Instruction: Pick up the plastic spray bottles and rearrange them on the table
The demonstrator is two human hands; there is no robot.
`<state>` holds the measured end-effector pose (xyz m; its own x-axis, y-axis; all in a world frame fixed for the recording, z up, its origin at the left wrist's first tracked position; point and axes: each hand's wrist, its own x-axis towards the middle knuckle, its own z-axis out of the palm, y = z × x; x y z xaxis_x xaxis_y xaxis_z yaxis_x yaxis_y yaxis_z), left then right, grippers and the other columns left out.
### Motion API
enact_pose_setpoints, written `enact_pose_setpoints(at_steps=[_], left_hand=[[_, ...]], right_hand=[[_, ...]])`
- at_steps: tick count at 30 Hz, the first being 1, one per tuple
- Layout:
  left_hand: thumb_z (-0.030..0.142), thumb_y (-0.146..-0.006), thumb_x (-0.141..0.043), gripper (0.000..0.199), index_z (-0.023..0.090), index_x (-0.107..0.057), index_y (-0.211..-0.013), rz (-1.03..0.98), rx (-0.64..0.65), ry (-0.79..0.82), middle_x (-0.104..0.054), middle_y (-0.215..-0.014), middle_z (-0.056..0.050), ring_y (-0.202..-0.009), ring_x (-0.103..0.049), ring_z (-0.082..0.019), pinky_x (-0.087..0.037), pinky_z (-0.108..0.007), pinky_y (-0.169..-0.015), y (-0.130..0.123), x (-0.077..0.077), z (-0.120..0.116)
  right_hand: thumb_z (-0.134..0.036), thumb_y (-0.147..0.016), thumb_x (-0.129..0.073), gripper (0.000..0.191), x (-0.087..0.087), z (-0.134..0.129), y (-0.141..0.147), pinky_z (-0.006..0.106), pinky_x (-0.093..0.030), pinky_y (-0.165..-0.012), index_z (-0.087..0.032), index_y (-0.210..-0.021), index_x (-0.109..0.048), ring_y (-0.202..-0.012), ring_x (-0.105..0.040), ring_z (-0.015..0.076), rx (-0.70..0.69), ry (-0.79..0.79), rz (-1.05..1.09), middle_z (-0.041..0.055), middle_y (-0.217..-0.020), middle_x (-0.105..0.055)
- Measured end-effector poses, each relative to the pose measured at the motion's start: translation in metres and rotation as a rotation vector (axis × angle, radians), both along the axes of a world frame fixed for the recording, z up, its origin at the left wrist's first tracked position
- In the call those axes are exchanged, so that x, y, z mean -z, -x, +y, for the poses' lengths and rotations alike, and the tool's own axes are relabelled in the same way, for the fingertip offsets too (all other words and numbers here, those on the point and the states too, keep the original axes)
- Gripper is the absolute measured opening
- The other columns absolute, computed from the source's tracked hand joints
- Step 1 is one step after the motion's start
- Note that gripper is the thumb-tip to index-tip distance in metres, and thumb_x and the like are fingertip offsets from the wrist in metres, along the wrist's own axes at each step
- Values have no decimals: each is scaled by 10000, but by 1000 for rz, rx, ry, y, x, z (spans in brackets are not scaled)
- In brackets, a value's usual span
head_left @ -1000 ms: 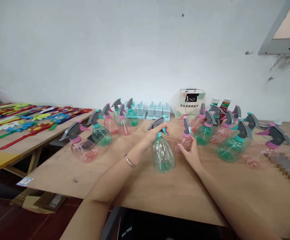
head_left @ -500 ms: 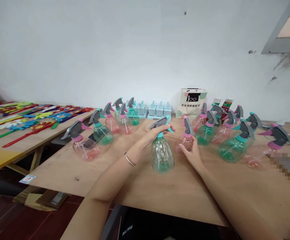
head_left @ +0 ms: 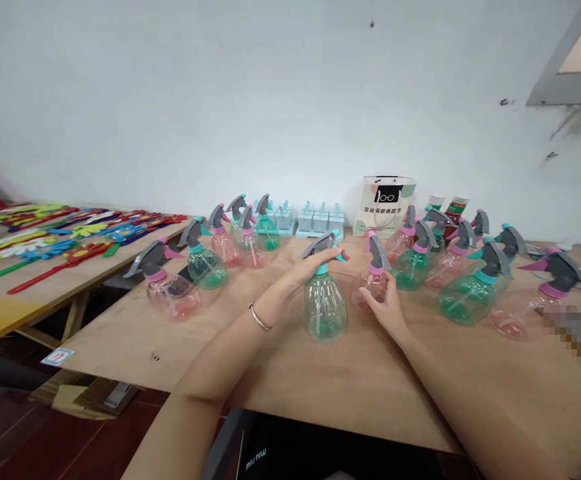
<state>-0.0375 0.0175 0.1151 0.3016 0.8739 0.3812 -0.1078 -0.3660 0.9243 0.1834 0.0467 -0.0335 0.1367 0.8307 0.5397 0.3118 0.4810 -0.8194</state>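
left hand point(head_left: 304, 273) gripping green bottle point(head_left: 325, 310) by neck, right hand point(head_left: 388, 303) gripping pink bottle point(head_left: 374, 283). likely positioning step; next move needs both upright.

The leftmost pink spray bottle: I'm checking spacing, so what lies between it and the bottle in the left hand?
In the head view, tabletop lies between the pink bottle and held bottle, crossed by the left forearm and bracelet.
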Motion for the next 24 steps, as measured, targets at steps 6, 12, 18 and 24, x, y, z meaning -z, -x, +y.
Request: enact_pose_setpoints(at_steps=[6,12,18,24], left_hand=[[440,-805,-601,310,188,-611,-626,24,-104,32,-630,-673,-12,-683,-589,-141,-472,-293,-757,-2,4,3],[456,-803,-660,268,191,-695,-824,21,-40,-25,-715,-886,-34,-933,-648,-175,-453,-314,-953,-2,13,13],[501,-812,-576,347,194,-613,-654,13,-148,-44,-637,-685,-17,-715,-609,-155,-482,-304,-802,-6,10,5],[462,-805,-659,281,190,-722,-834,214,-257,-236,-706,-834,-45,-858,-641,-196,-487,-317,-842,31,-2,0]], right_hand=[[-600,-734,-742,809,-1,0,-1,540,-423,-1120,-210,-1362,-413,-1265,-565,318,15,-35,-32,173,-1370,-550],[-619,-732,-729,817,-2,-1,0,554,-421,-1118,-190,-1354,-417,-1267,-562,331,22,-32,-26,188,-1350,-558],[-614,-735,-728,792,-5,-3,1,541,-427,-1110,-210,-1341,-417,-1251,-568,318,1,-26,-24,177,-1348,-558],[-602,-743,-723,784,-5,-3,1,541,-410,-1121,-215,-1346,-405,-1272,-553,319,-14,-11,-17,177,-1369,-541]])
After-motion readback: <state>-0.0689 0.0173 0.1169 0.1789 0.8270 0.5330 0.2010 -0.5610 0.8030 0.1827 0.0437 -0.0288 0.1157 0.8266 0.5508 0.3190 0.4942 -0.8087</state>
